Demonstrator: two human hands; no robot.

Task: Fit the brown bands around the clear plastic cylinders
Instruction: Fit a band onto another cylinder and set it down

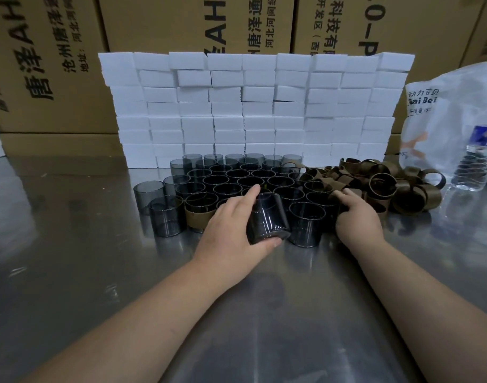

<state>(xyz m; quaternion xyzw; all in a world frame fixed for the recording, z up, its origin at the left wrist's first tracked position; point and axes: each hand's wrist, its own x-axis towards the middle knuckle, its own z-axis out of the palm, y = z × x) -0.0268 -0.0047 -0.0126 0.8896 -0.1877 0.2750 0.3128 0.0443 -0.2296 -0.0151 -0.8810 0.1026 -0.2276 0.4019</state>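
Behind everything we see cardboard cartons (181, 23), and before them a steel table (71, 244) carrying a wall of white foam blocks (250, 106). In front of the wall stands a crowd of smoky clear cylinders (237, 178), upright and close together. Just to their right lies a heap of brown bands (375, 183), then a plastic bag (452, 120) and a water bottle (474, 161).

The left hand (231, 230) grips one bare cylinder (268, 221) at the near edge of the crowd, tilted and lifted. The right hand (359, 217) lies on the near edge of the heap. Its fingertips are hidden, so we cannot tell whether it has pinched a band. One banded cylinder (199, 214) stands at front left.

We judge this the pick-up step. Next, the right hand needs a single band freed from the heap, opened round and slid squarely over the held cylinder.
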